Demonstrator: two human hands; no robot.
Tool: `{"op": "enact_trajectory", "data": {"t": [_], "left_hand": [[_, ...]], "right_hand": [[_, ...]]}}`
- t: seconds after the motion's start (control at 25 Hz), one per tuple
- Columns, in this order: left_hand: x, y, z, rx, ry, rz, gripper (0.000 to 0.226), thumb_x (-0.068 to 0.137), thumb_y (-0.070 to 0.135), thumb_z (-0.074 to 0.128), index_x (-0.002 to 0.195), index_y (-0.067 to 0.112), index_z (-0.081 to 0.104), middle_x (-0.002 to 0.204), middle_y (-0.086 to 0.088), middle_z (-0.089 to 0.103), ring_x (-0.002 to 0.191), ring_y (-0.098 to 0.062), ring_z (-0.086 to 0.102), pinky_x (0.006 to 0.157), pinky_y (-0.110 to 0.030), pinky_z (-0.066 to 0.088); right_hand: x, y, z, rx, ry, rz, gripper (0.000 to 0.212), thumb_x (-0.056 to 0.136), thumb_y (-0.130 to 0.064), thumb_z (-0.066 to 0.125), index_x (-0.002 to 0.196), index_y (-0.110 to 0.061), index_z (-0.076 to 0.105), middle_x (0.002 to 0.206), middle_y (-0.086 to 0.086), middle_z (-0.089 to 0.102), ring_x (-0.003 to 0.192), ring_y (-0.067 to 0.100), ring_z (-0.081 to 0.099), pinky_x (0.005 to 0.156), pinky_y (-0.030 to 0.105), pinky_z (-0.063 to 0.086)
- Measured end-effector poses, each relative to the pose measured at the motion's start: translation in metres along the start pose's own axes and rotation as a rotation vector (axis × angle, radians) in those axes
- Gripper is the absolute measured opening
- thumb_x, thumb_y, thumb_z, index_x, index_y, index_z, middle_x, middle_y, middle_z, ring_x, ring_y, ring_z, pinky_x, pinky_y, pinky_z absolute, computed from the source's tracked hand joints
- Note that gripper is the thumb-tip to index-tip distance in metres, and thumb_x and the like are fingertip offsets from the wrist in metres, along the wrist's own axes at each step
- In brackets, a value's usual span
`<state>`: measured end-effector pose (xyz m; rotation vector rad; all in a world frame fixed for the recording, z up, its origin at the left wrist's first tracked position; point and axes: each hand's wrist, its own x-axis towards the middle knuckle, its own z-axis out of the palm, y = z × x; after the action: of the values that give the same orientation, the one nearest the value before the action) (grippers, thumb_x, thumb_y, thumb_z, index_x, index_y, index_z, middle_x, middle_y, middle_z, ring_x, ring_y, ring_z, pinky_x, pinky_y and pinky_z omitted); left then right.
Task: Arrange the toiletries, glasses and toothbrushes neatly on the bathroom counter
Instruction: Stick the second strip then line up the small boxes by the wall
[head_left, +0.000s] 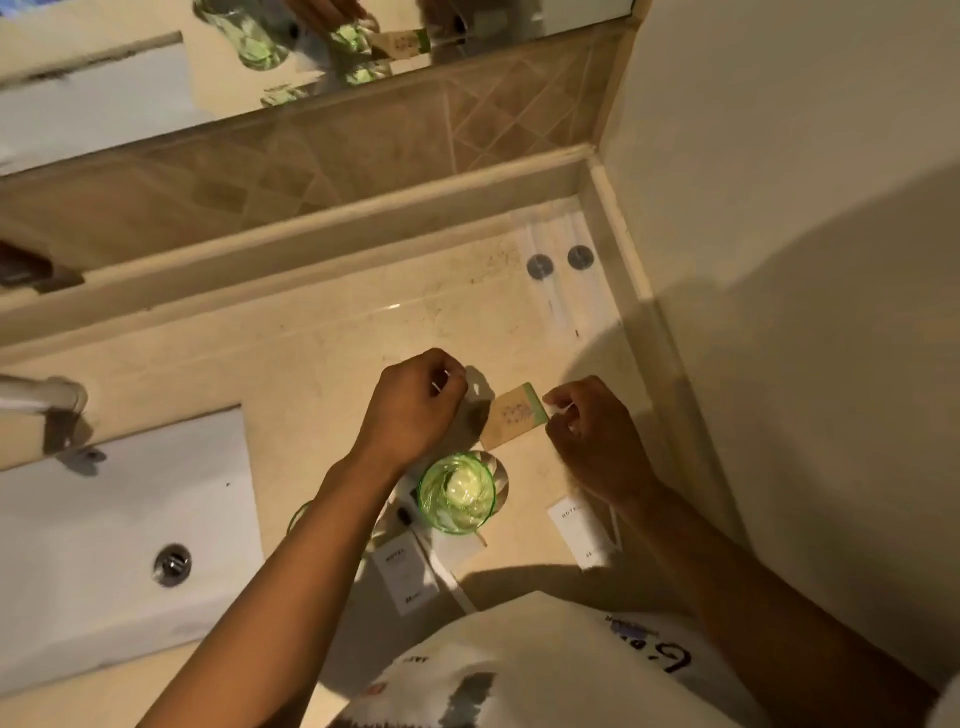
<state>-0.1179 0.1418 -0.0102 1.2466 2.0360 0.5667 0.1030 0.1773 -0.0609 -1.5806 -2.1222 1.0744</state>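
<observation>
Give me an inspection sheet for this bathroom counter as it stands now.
Surface: beige stone counter, some dark specks near the back.
Job's things: green glass upright; tan packet pinched by right hand; white hotel sachets lying flat; clear-wrapped items in the back corner.
Clutter: nothing seen.
Hands: left hand closed, contents unclear.
Cables: nothing seen.
Surroundings: white sink with drain, mirror, tiled backsplash.
</observation>
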Motion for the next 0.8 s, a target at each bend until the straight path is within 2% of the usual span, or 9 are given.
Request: {"op": "enact_trajectory", "data": {"t": [0.08, 0.12, 0.28, 0.32, 0.44, 0.56, 0.64, 0.72, 0.8], "left_hand": [[-0.035, -0.008, -0.001, -0.049, 0.040, -0.026, 0.014, 0.097, 0.023, 0.058, 0.095, 0.018, 0.072, 0.086, 0.005, 0.072, 0.074, -0.006, 0.063, 0.067, -0.020, 0.047], [-0.053, -0.013, -0.002, -0.068, 0.080, -0.032, 0.013, 0.096, 0.022, 0.059, 0.095, 0.018, 0.071, 0.089, 0.005, 0.071, 0.077, -0.007, 0.064, 0.070, -0.023, 0.049], [-0.113, -0.032, 0.001, -0.158, 0.269, -0.085, 0.010, 0.095, 0.020, 0.059, 0.097, 0.020, 0.069, 0.088, 0.004, 0.069, 0.078, -0.014, 0.064, 0.070, -0.033, 0.052], [-0.127, -0.037, 0.004, -0.201, 0.282, -0.118, 0.010, 0.095, 0.020, 0.058, 0.094, 0.022, 0.068, 0.084, 0.005, 0.069, 0.075, -0.014, 0.065, 0.067, -0.033, 0.052], [-0.161, -0.052, 0.021, -0.247, 0.245, -0.226, 0.014, 0.096, 0.020, 0.057, 0.084, 0.022, 0.065, 0.074, 0.005, 0.067, 0.070, -0.009, 0.063, 0.062, -0.025, 0.047], [-0.191, -0.071, 0.045, -0.204, 0.191, -0.333, 0.019, 0.097, 0.022, 0.055, 0.080, 0.016, 0.061, 0.071, 0.004, 0.064, 0.068, -0.014, 0.059, 0.059, -0.023, 0.041], [-0.204, -0.089, 0.060, -0.200, 0.195, -0.421, 0.013, 0.094, 0.021, 0.056, 0.084, 0.015, 0.060, 0.076, 0.003, 0.064, 0.073, -0.018, 0.060, 0.063, -0.031, 0.043], [-0.211, -0.106, 0.068, -0.207, 0.210, -0.492, 0.005, 0.090, 0.020, 0.060, 0.095, 0.017, 0.059, 0.084, -0.001, 0.063, 0.081, -0.023, 0.060, 0.066, -0.035, 0.044], [-0.213, -0.119, 0.071, -0.217, 0.245, -0.517, 0.020, 0.087, 0.018, 0.063, 0.105, 0.015, 0.058, 0.089, -0.003, 0.060, 0.083, -0.023, 0.058, 0.067, -0.033, 0.040]], "right_hand": [[-0.017, -0.004, 0.003, -0.004, -0.030, -0.054, 0.016, 0.084, -0.009, 0.061, 0.100, -0.012, 0.066, 0.098, 0.005, 0.063, 0.082, 0.019, 0.063, 0.085, 0.040, 0.056], [-0.027, -0.005, 0.006, 0.002, -0.054, -0.057, 0.017, 0.084, -0.009, 0.061, 0.099, -0.014, 0.067, 0.097, 0.005, 0.064, 0.083, 0.019, 0.063, 0.088, 0.037, 0.054], [-0.061, -0.005, 0.016, 0.009, -0.137, -0.029, 0.018, 0.085, -0.012, 0.061, 0.100, -0.019, 0.067, 0.103, 0.001, 0.067, 0.089, 0.014, 0.063, 0.079, 0.013, 0.045], [-0.068, -0.004, 0.017, -0.003, -0.155, -0.022, 0.018, 0.084, -0.013, 0.060, 0.100, -0.019, 0.068, 0.103, 0.000, 0.068, 0.090, 0.013, 0.063, 0.080, 0.013, 0.045], [-0.085, -0.005, 0.027, -0.030, -0.253, 0.024, 0.022, 0.082, -0.017, 0.056, 0.098, -0.019, 0.071, 0.101, 0.001, 0.073, 0.090, 0.014, 0.066, 0.083, 0.028, 0.054], [-0.101, -0.011, 0.048, -0.134, -0.369, -0.033, 0.032, 0.080, -0.021, 0.052, 0.101, -0.013, 0.074, 0.104, 0.006, 0.076, 0.093, 0.021, 0.069, 0.082, 0.027, 0.054], [-0.110, -0.020, 0.061, -0.187, -0.410, -0.063, 0.033, 0.082, -0.016, 0.055, 0.107, -0.007, 0.074, 0.110, 0.009, 0.075, 0.096, 0.025, 0.070, 0.083, 0.027, 0.053], [-0.119, -0.033, 0.075, -0.165, -0.512, -0.089, 0.026, 0.086, -0.010, 0.055, 0.101, 0.000, 0.074, 0.106, 0.014, 0.075, 0.089, 0.028, 0.072, 0.080, 0.028, 0.056], [-0.127, -0.035, 0.095, -0.143, -0.635, -0.187, 0.026, 0.086, -0.010, 0.055, 0.097, 0.007, 0.072, 0.101, 0.019, 0.075, 0.081, 0.032, 0.073, 0.077, 0.030, 0.058]]}}
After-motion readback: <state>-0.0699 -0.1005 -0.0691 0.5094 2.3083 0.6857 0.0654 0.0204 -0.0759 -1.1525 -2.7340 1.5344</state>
